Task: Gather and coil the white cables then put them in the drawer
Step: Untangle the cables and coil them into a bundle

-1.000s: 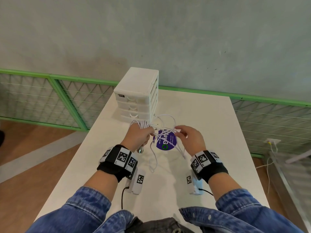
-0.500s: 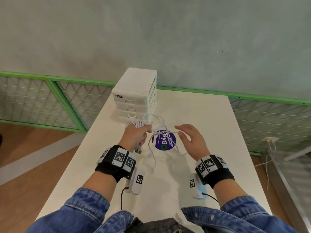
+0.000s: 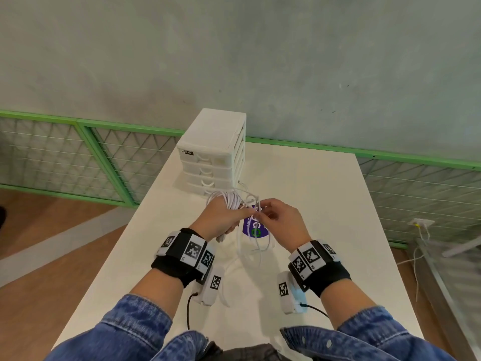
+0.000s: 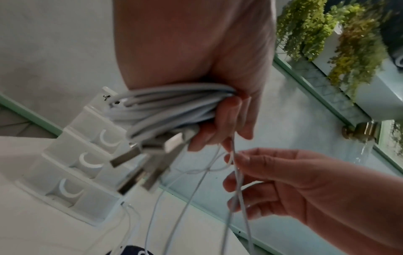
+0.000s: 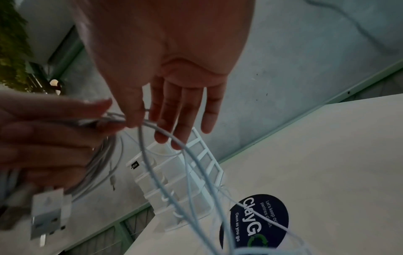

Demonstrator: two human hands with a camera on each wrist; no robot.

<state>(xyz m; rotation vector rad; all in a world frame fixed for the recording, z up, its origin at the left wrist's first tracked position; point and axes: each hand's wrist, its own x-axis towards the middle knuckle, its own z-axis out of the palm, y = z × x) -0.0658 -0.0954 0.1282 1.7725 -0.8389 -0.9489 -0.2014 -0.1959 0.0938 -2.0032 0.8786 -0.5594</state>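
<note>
Nearest the camera, two forearms in blue denim sleeves [image 3: 135, 332] reached forward over a white table [image 3: 325, 194], each wrist wrapped in a black band carrying square black-and-white markers.

The left hand [image 3: 217, 220] was raised above the table, its fingers curled tightly around a coiled bundle of white cables [image 4: 165, 107]. The wrist view showed the loops packed between palm and fingers, with several metal USB plugs [image 4: 125, 157] sticking out below the fist.

Just beside it, almost touching, the right hand [image 3: 279, 221] pinched loose cable strands between thumb and forefinger, while its other fingers [image 5: 187, 113] hung fairly straight. From that pinch, long uncoiled loops [image 3: 256, 243] drooped toward the tabletop.

Under the hanging loops, a round purple sticker [image 3: 253, 226] with white lettering lay flat on the table.

Farther back, near the table's far left edge, stood a small white drawer unit [image 3: 213, 152] with stacked drawers, all pushed in, each with a crescent-shaped handle. Behind the table ran a green-framed mesh fence [image 3: 78, 157] and a grey-green wall [image 3: 260, 61].
</note>
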